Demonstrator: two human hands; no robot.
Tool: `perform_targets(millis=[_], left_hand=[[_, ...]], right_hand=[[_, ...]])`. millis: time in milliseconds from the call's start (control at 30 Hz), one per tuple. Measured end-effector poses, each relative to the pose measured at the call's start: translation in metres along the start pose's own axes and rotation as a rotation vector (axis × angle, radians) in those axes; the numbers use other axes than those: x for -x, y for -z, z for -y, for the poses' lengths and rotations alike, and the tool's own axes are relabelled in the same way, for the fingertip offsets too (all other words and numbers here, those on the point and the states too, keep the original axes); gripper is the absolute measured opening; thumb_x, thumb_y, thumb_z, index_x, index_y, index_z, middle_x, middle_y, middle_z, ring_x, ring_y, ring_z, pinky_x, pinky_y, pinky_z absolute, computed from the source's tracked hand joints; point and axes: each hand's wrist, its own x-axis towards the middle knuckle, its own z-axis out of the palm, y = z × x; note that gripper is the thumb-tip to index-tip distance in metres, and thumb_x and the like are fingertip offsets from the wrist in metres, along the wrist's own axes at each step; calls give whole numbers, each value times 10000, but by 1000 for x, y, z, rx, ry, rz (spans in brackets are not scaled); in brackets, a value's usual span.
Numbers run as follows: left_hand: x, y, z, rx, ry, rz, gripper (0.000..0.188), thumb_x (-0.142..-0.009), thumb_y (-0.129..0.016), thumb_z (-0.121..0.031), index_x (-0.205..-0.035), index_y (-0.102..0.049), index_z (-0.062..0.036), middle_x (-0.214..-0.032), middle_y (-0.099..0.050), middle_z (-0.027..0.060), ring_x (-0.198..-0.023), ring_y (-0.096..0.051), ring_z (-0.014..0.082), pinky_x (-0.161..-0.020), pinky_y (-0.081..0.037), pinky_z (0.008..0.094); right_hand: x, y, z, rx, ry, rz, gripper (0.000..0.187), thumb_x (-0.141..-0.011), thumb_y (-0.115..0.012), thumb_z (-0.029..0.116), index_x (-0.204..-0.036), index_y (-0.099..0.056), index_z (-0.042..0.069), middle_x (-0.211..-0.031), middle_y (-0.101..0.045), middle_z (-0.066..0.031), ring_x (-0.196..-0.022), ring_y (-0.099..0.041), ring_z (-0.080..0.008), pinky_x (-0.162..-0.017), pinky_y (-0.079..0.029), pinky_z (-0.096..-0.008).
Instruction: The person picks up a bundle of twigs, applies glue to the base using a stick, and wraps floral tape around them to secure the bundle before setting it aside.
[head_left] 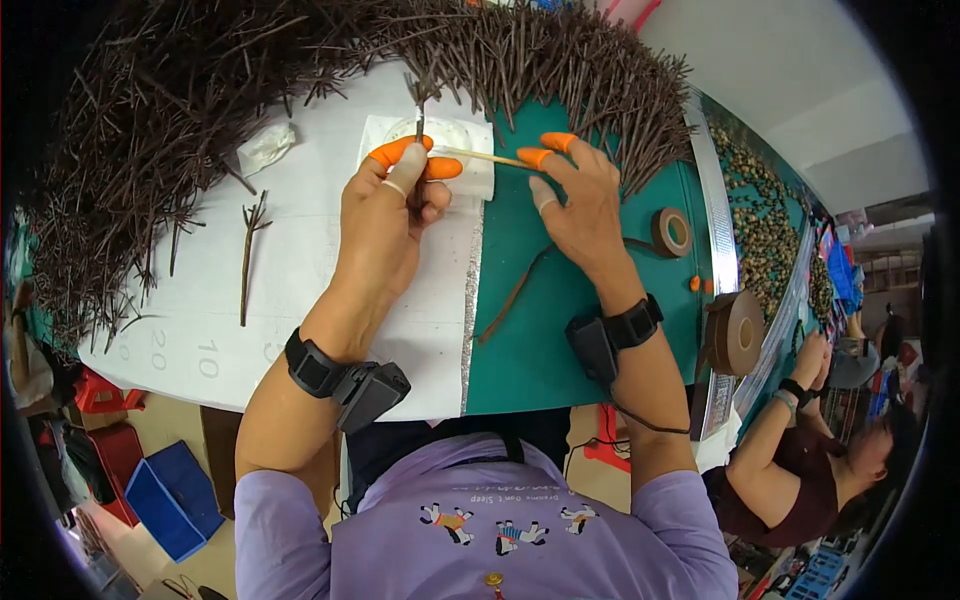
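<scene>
My left hand (385, 215) is closed round a dark brown twig (419, 128), an artificial-looking branch held upright with its forked top pointing away from me. A whitish patch shows on the twig just below the fork. Between the thumb and index finger of my right hand (582, 195) is a thin pale stick (485, 156). Its far end reaches the twig beside my left fingertips; whether they touch I cannot tell. Orange and pale finger covers sit on fingers and thumbs of both hands. Under the left fingertips lies a white square dish (481, 180).
Large heaps of brown twigs (180, 120) line the table's far side. One forked twig (248, 260) lies alone at left, near crumpled white paper (266, 147). Right of my hands are a small tape roll (671, 232), a larger brown roll (735, 334), and a co-worker (790, 460).
</scene>
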Motion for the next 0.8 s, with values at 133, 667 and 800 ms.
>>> perform_targets(millis=[133,667,800], left_hand=[[5,-6,-4,12,28,-48,192,-884,-461,-153,-1006,-462,-5,-837,-608,120,-588,-487,93,-538,-385,206],[-3,2,5,15,-6,34,134,-873,-465,-111,-969,-461,-18,-806,-601,97,-584,-464,77,-527,-369,189],[-4,4,2,8,-24,31,130,-869,-464,-110,-962,-458,-18,-803,-598,94,-559,-434,68,-510,-358,185]], right_hand=[[0,9,-4,-667,-375,70,237,-805,-531,90,-1037,-565,54,-886,-561,-72,-759,-529,-172,-675,-428,-307],[0,39,11,-933,-63,521,257,-754,-580,127,-991,-540,36,-910,-559,-71,-792,-532,-173,-753,-424,-343],[7,52,39,-345,271,602,259,-682,-609,88,-931,-545,54,-864,-561,-58,-806,-528,-186,-764,-402,-353]])
